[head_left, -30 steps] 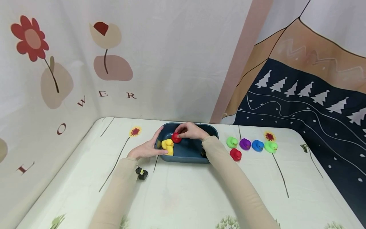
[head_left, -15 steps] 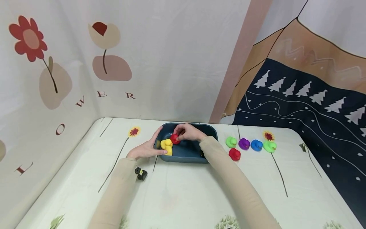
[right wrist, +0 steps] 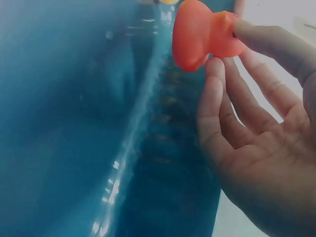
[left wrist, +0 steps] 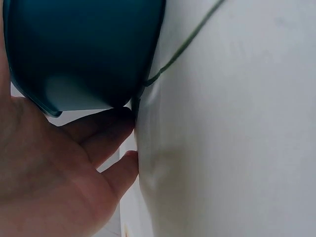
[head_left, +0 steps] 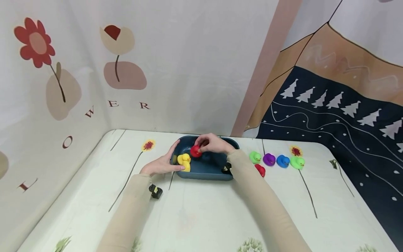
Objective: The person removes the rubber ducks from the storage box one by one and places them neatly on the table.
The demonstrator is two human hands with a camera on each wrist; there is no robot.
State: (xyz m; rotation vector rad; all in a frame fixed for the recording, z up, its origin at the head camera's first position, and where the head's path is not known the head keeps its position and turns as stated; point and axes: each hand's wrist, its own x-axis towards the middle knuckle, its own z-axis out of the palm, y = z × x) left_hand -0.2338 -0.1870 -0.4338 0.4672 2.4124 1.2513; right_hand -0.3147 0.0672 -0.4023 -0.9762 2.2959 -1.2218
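Right hand [head_left: 213, 144], grip pinching a red duck [head_left: 194, 152] in the far left of a blue tub [head_left: 204, 176], left hand [head_left: 160, 165], grip spread wide against the tub's left end, black toy [head_left: 156, 192] on near left desk [head_left: 185, 213]

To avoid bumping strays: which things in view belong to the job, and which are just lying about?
In the job, it seems:
left hand, on the tray
right hand, pinching a red duck
yellow ducks and a black toy inside

Apparently just lying outside:
second black toy
green ducks, purple duck, blue duck, second red duck
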